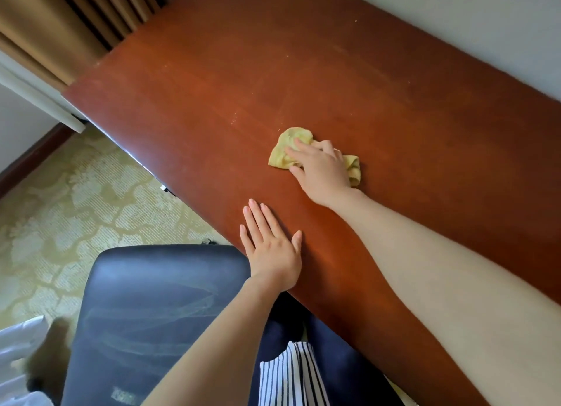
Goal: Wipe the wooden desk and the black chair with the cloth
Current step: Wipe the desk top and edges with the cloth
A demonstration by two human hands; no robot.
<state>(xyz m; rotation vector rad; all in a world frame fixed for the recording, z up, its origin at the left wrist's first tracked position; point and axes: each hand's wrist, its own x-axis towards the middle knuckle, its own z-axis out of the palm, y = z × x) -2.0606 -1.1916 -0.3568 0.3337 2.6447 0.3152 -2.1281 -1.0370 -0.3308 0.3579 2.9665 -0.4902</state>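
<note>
Two hands on wooden desk [212,87]. Right hand [321,169] grips crumpled yellow cloth [287,152] mid-desk, fingers curled into it. Left hand [273,251] lies flat, fingers straight, near front edge. Black chair [145,308] just beside desk, under left forearm.

Colour key, as I read it from my station. Cloth [285,152], under the fingers [299,146] of the right hand [321,172]: plain pale yellow-green; desk [334,71], around those fingers and beneath the fingers [258,220] of the left hand [273,254]: red-brown wood with faint straight grain and a few pale specks beyond the right fingertips; chair [151,299], back from the left fingers past the wrist: black, crossed by pale grey arcing streaks; carpet [76,208], left of the left fingers: olive-tan with a cream leaf-lattice pattern; curtain [60,26], far beyond them: tan with dark brown folds; wall [455,20]: off-white; garment [291,375]: white with dark navy stripes.
</note>
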